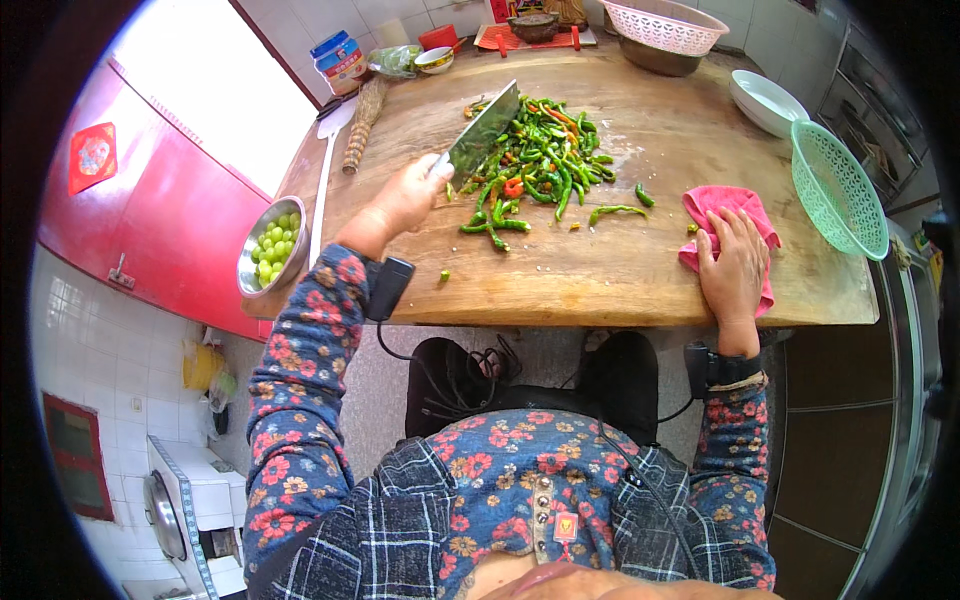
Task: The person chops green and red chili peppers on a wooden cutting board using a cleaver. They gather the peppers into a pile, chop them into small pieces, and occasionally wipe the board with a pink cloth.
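My left hand [412,193] grips the handle of a kitchen cleaver [487,127]. The cleaver's broad steel blade points away from me, along the left side of a heap of green chilies [559,142] with a few red ones among them. Some of these peppers look cut. On the right, my right hand [731,259] lies flat on a pink cloth [724,201], pressing it to the wooden tabletop [585,285]. A bit of pepper [691,228] sits at the cloth's left edge. Two loose chilies [619,213] lie between the heap and the cloth.
A steel bowl of green grapes [274,247] stands at the left edge, near a white long-handled spatula [328,165] and a straw brush [364,124]. A green plastic basket [840,191] and white bowls [769,103] line the right. A pink basket [667,26] stands at the back.
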`<state>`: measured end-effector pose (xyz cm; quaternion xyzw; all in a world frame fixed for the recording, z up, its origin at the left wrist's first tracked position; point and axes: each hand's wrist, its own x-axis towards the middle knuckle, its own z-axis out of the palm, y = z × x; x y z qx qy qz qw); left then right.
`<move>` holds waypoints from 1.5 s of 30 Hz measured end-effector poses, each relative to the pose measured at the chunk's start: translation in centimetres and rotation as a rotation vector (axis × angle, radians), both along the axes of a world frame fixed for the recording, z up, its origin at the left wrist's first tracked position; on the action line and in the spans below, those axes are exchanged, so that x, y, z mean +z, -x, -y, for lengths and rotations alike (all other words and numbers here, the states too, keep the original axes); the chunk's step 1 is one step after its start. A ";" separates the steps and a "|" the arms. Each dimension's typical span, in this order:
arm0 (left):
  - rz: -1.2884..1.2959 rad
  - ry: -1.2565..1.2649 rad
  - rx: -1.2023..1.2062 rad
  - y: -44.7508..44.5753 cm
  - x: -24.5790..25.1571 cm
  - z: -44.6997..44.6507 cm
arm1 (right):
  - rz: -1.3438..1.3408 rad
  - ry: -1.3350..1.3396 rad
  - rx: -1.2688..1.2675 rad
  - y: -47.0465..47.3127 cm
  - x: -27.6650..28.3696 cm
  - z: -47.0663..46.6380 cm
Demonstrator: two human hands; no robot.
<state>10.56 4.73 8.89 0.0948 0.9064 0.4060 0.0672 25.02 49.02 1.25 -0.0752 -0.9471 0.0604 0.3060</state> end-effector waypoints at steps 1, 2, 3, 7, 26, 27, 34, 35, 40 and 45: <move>0.077 -0.081 0.020 0.0 0.2 0.1 | 0.002 -0.010 -0.009 0.0 0.0 0.0; -0.001 -0.084 0.042 0.0 0.5 0.4 | 0.001 0.000 -0.005 0.0 0.0 0.0; 0.018 -0.161 0.042 0.0 0.8 0.7 | 0.006 0.003 -0.009 0.0 0.0 0.0; -0.203 0.052 -0.071 -0.1 0.1 0.1 | 0.014 -0.010 -0.016 0.1 0.0 0.0; -0.106 0.082 -0.047 -2.0 1.7 -1.1 | 0.026 -0.018 -0.014 -0.1 0.1 0.1; -0.201 0.070 -0.019 -2.2 1.7 -1.2 | 0.024 -0.018 -0.015 0.0 0.2 0.1; -0.140 0.107 -0.135 -2.2 0.9 -2.1 | 0.015 -0.021 -0.019 -0.1 0.2 0.0; -0.116 -0.002 -0.076 -2.1 1.0 -1.8 | 0.022 -0.030 -0.033 -0.1 0.1 0.0; -0.306 0.048 -0.226 -2.3 -0.5 -1.0 | 0.033 -0.013 -0.026 0.0 0.1 0.0; -0.171 0.102 -0.151 -2.9 -1.3 -1.3 | 0.028 -0.020 -0.012 0.0 0.2 0.1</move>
